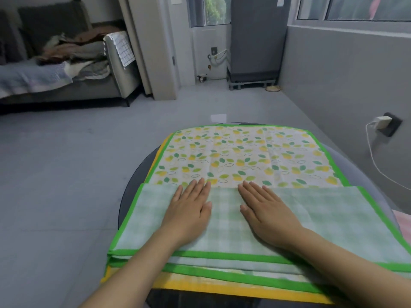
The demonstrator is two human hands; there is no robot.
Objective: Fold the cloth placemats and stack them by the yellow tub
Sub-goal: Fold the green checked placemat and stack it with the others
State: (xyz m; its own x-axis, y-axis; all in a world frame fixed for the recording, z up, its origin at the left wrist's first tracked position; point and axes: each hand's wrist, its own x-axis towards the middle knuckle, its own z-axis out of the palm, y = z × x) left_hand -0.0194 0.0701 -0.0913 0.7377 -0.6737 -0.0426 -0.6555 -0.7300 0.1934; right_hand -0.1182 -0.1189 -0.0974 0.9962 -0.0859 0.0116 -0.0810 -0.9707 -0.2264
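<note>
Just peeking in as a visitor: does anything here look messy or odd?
Mostly tidy. Both hands, left hand and right hand, press flat on the folded green-edged placemat. The one mess is the heap of clothes on the sofa.

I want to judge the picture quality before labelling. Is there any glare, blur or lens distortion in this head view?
Head view: soft, even daylight from the windows, no hard shadows; one small glare patch on the floor tiles; wide-angle bending of walls and the placemat edges; both flat hands, left hand and right hand, are sharp; corners slightly soft.
</note>
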